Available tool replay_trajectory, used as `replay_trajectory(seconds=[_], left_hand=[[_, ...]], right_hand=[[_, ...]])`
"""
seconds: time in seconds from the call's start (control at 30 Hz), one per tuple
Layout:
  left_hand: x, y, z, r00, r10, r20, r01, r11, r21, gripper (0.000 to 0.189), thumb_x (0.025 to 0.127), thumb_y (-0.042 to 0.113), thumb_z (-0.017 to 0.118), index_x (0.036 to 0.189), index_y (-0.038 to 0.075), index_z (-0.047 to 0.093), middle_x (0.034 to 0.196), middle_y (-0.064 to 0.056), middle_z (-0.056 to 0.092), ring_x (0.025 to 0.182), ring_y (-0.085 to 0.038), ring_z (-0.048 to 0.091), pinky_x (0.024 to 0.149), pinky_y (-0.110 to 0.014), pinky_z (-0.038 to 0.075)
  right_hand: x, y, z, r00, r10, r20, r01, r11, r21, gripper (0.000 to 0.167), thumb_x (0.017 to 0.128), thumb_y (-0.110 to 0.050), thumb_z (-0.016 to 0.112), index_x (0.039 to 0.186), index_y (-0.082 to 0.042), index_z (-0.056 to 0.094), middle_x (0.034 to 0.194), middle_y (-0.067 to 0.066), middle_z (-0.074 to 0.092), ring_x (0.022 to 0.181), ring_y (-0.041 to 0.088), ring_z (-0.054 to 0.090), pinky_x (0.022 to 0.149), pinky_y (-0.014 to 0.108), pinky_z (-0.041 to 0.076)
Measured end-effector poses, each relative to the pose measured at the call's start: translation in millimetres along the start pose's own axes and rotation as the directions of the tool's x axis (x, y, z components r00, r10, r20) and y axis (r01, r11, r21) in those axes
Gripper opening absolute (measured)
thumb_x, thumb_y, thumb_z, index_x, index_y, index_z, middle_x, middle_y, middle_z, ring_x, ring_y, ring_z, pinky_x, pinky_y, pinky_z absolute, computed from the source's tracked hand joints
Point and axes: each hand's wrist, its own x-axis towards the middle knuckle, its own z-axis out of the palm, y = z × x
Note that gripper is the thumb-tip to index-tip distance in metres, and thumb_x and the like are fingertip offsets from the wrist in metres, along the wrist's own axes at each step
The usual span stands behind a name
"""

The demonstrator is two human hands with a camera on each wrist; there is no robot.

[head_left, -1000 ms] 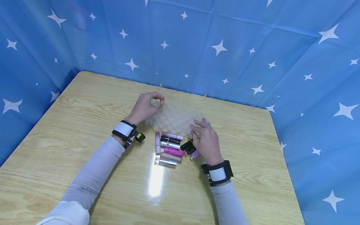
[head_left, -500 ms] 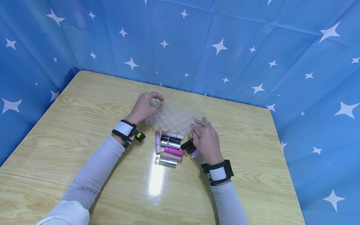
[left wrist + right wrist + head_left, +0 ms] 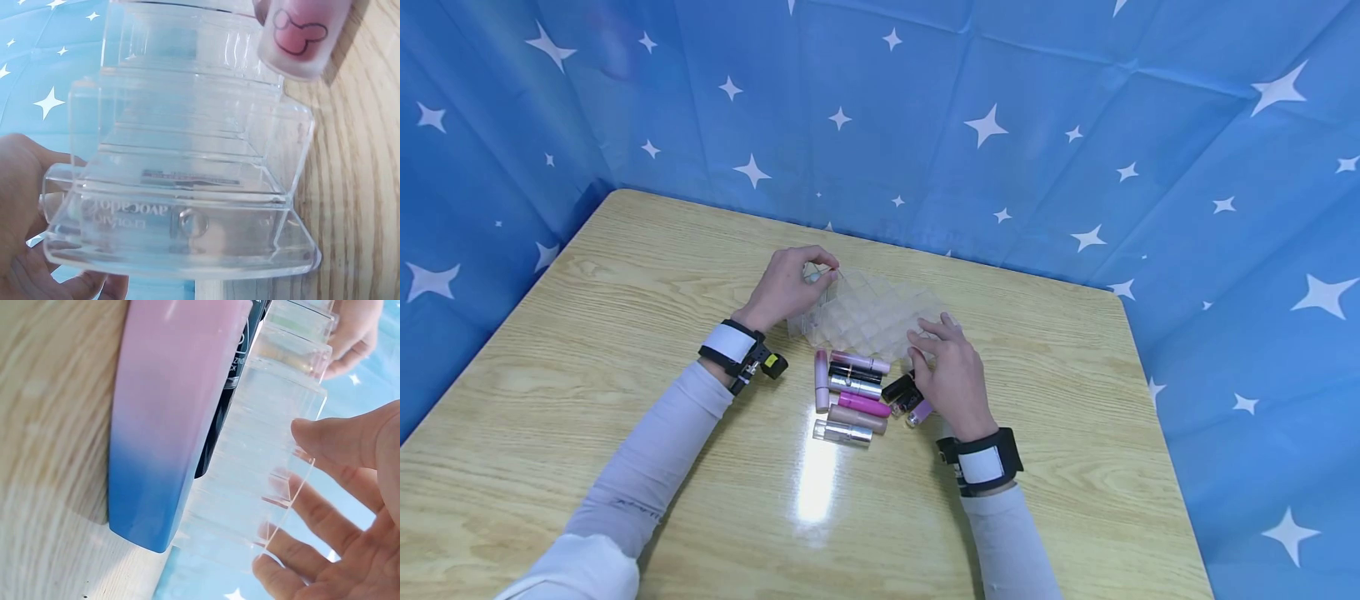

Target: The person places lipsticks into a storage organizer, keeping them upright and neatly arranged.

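Note:
A clear acrylic lipstick organizer (image 3: pixel 872 317) with tiered compartments lies on the table between both hands. My left hand (image 3: pixel 788 287) grips its left end, thumb and forefinger close together at the far edge. At the opposite end, my right hand (image 3: pixel 951 375) holds the side, its thumb and spread fingers about the clear wall (image 3: pixel 294 462). Several lipsticks lie just in front: a bright pink tube (image 3: pixel 863 405), a silver tube (image 3: pixel 842 432) and a mauve tube (image 3: pixel 822 382) among them. Black tubes (image 3: pixel 898 387) and a purple tube (image 3: pixel 919 413) lie beside the right hand, partly hidden by it.
The wooden table (image 3: pixel 715 508) extends around the organizer. Behind it hangs a blue curtain (image 3: pixel 880 125) with white stars. A pink-to-blue tube (image 3: pixel 169 425) looms close in the right wrist view, and a frosted pink tube (image 3: pixel 306 37) shows in the left wrist view.

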Motion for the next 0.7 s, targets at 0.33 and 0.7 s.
replay_trajectory(seconds=[0.33,0.7], left_hand=[[-6.2,14.1,-8.5,0.997,0.067,-0.028,-0.066,0.998,0.013,0.021,0.103,0.014,0.071,0.121,0.004,0.075,0.129,-0.015,0.074,0.131,-0.037,0.062,0.117,-0.056,0.043],[-47.8,49.9,-18.4,0.955,0.295,-0.041,-0.292,0.954,0.066,0.013,0.101,0.009,0.073,0.113,0.005,0.077,0.117,-0.011,0.078,0.116,-0.031,0.067,0.107,-0.049,0.051]], right_hand=[[-0.4,-0.9,-0.9,1.0,-0.005,0.006,0.005,1.0,0.012,0.027,0.098,-0.008,0.076,0.125,-0.005,0.078,0.141,0.016,0.07,0.149,0.043,0.049,0.127,0.055,0.034],[-1.7,-2.5,-7.5,0.998,-0.037,0.053,0.036,0.999,0.029,0.031,0.1,-0.009,0.074,0.13,-0.001,0.075,0.149,0.02,0.063,0.151,0.046,0.044,0.124,0.057,0.038]])
